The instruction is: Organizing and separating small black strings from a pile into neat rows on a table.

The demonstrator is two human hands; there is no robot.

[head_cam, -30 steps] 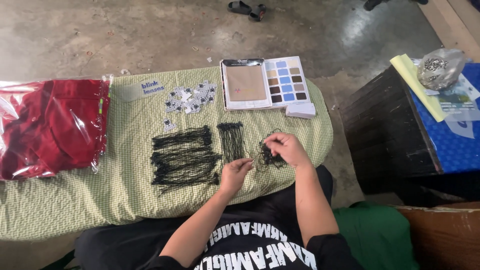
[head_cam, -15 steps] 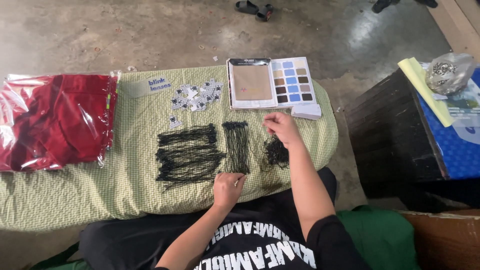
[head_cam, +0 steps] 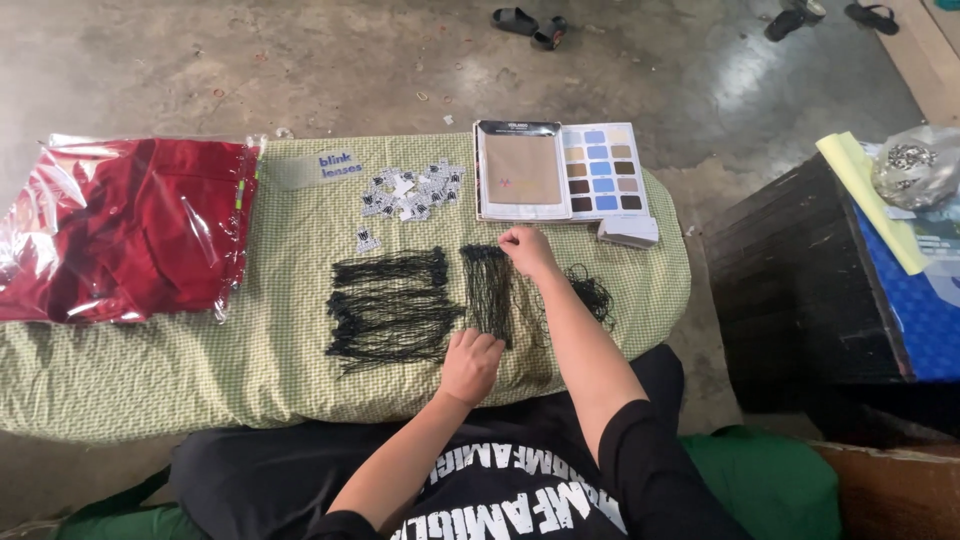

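On the green checked cloth (head_cam: 180,360) lie black strings: a wide laid-out bunch (head_cam: 388,308), a narrow upright bundle (head_cam: 487,288) and a loose tangle (head_cam: 592,292) at the right. My right hand (head_cam: 526,250) pinches the top end of the narrow bundle. My left hand (head_cam: 472,362), fingers curled, presses on that bundle's lower end. A pile of small white tags (head_cam: 410,190) lies above the strings.
A red garment in clear plastic (head_cam: 120,235) lies at the left. An open colour-swatch card (head_cam: 560,170) and a small card stack (head_cam: 628,232) sit at the far right of the cloth. A dark table (head_cam: 800,270) stands to the right.
My right hand moved up and left from the loose tangle to the top of the narrow bundle, drawing a string out. My left hand shifted slightly to the bundle's lower end.
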